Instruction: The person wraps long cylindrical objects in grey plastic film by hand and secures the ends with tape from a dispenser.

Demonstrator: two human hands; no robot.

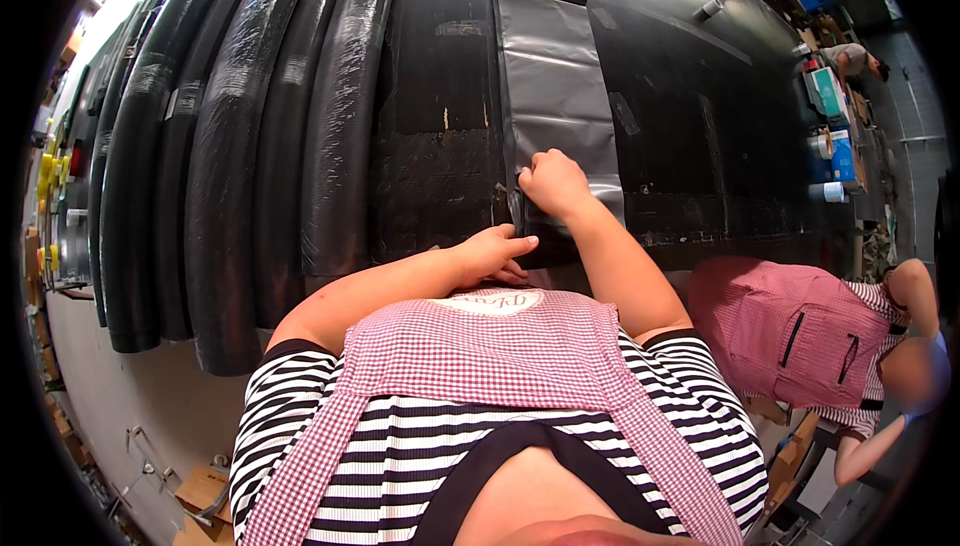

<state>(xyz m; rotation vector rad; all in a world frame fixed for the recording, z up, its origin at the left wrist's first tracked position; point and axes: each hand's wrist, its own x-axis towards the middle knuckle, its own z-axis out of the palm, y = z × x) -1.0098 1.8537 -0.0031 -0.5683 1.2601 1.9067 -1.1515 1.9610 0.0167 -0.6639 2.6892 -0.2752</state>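
Head cam, mid-frame: I see right hand [557,186] curled on black strip [555,71], can't tell if gripping; left hand [492,252] loosely open.

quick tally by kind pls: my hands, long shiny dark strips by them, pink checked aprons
Hands: 2 (left hand, right hand)
Long shiny dark strip: 1
Pink checked aprons: 2 (your apron, co-worker's apron)
Total: 5
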